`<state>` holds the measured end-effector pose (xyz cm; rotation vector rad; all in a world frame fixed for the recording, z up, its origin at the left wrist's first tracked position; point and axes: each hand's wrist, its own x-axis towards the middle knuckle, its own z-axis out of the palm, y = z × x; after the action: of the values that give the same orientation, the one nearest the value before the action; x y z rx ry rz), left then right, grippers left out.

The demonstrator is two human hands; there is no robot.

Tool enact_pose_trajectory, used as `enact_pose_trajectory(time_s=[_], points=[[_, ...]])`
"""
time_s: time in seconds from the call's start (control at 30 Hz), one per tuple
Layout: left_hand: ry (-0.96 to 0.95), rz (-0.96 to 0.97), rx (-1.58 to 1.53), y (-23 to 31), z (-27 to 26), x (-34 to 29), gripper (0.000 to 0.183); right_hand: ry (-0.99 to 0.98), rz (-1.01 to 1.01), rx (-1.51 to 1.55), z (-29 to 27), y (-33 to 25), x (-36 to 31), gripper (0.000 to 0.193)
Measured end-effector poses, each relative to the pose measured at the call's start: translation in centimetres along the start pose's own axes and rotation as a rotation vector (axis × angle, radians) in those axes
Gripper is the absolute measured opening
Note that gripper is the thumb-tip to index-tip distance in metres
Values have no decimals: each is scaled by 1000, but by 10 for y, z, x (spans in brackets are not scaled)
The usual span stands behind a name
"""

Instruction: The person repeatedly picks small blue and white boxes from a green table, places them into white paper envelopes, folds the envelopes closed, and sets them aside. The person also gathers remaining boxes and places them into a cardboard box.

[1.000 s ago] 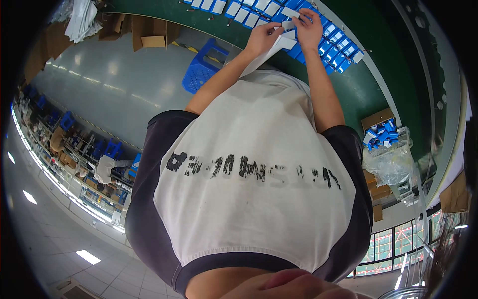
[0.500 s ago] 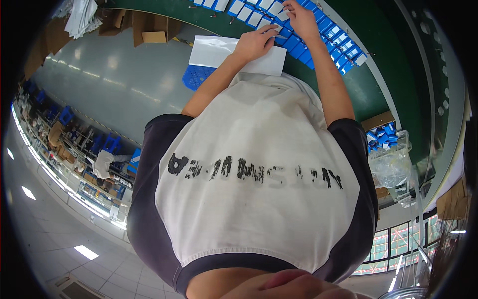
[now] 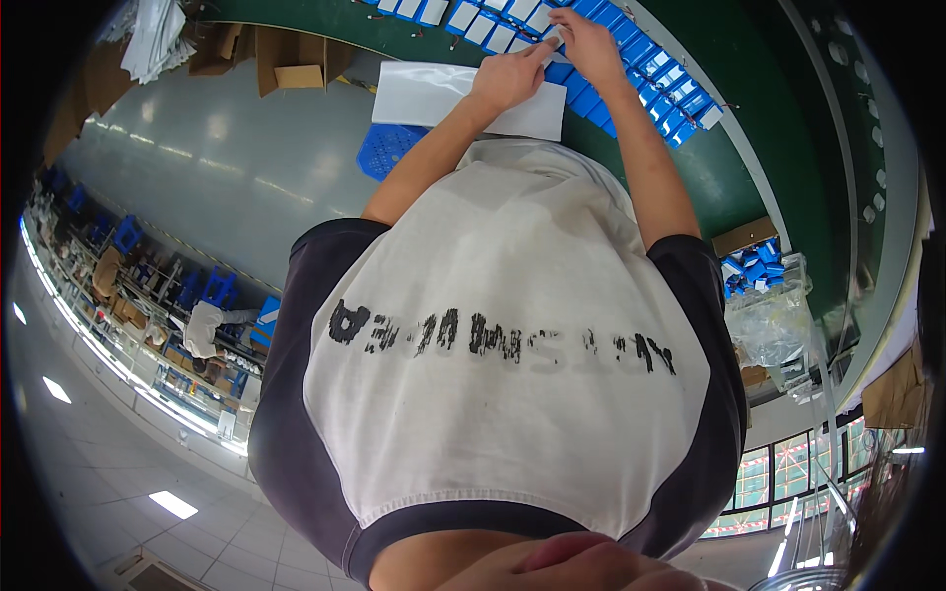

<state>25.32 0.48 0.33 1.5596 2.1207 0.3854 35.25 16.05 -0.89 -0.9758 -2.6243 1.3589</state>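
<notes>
Rows of blue blocks with white labels and short wires, which look like battery packs [image 3: 650,64], lie on the green bench [image 3: 325,20]. Over them, my left hand [image 3: 508,79] is closed, its thumb and finger pinching a small white label [image 3: 555,35]. Close against it, my right hand [image 3: 589,49] has its fingers bent onto the same spot, also pinching at the label. The fingertips partly hide the label and the pack under it. Below my left hand a glossy white sheet [image 3: 419,97] sticks out past the bench edge.
A blue perforated plastic stool [image 3: 387,150] stands under the sheet. To the right, a cardboard box [image 3: 746,236] holds loose blue packs [image 3: 757,268] beside clear plastic bags [image 3: 769,335]. Open cartons [image 3: 296,59] stand on the floor at far left.
My left hand has moved up and slightly right, bringing the label to my right hand. My right hand has shifted slightly down and left, so their fingertips now meet.
</notes>
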Motion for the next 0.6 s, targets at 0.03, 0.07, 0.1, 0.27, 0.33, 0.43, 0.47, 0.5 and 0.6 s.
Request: enact_pose_trajectory(time_s=[0.03,0.07,0.1,0.27,0.33,0.43,0.47,0.5,0.6], points=[[2,-18,-24,2,0,-1,43,-23,-6,-72,-3,-7,-5,34],[4,-34,-49,4,2,-3,50,55,-50,-45,-1,-7,-11,33],[7,-48,-71,6,4,-3,58,137,-94,-17,5,-3,-21,33],[-29,-100,-56,4,8,1,59,418,-85,-2,-3,-23,-42,34],[-41,-97,-69,3,8,2,58,261,-88,-29,1,-10,-46,36],[-4,-31,-132,-5,8,3,55,196,-194,-34,9,16,-36,36],[16,0,-160,-8,7,4,54,202,-245,-22,8,24,-31,36],[30,24,-184,-9,5,2,53,204,-294,-2,9,26,-28,35],[135,-39,-372,-4,-1,2,43,232,-49,251,0,15,-25,26]])
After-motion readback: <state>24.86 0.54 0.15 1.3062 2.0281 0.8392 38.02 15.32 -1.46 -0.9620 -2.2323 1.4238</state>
